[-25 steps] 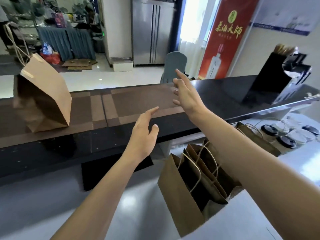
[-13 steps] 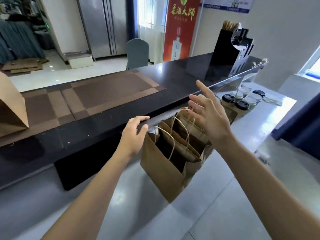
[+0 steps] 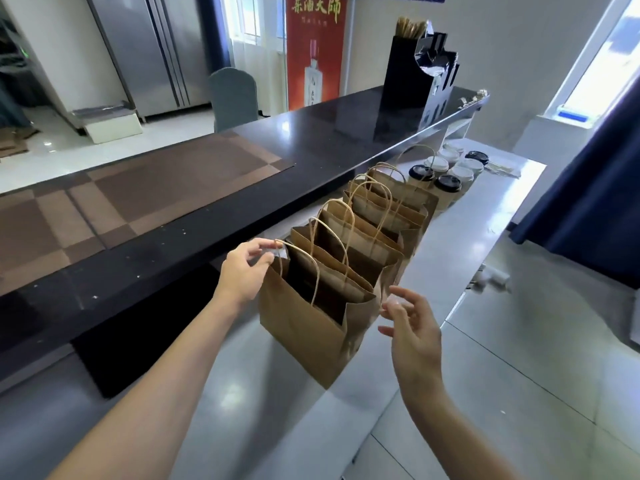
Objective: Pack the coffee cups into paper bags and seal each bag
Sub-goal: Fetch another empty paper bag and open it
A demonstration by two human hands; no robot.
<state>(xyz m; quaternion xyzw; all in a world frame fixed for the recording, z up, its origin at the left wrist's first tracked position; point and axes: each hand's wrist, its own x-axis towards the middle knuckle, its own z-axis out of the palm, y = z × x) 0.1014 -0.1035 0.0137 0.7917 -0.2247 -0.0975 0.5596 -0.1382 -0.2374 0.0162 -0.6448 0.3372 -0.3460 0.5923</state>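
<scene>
Four bags: brown paper, handled, standing open in a row on the steel counter (image 3: 485, 258), pressed against each other
Front bag (image 3: 304, 317): nearest the person, mouth open, twine handles up
Left hand (image 3: 244, 271): thumb and fingers pinching the top of the front bag's near handle (image 3: 294, 252) at the bag's left edge
Right hand (image 3: 414, 332): held in the air just right of the front bag, fingers spread and loosely bent, holding nothing; whether a fingertip touches the bag I cannot tell
Cups (image 3: 446, 174): a cluster with black and white lids on the same counter, just beyond the last bag (image 3: 405, 195) in the row
Bar top (image 3: 311, 147): dark, raised, running along the left of the bags, with a brown checked mat (image 3: 145, 188) lying on it
Black holder (image 3: 415, 84): upright at the far end of the bar top, sticks poking out of its top
</scene>
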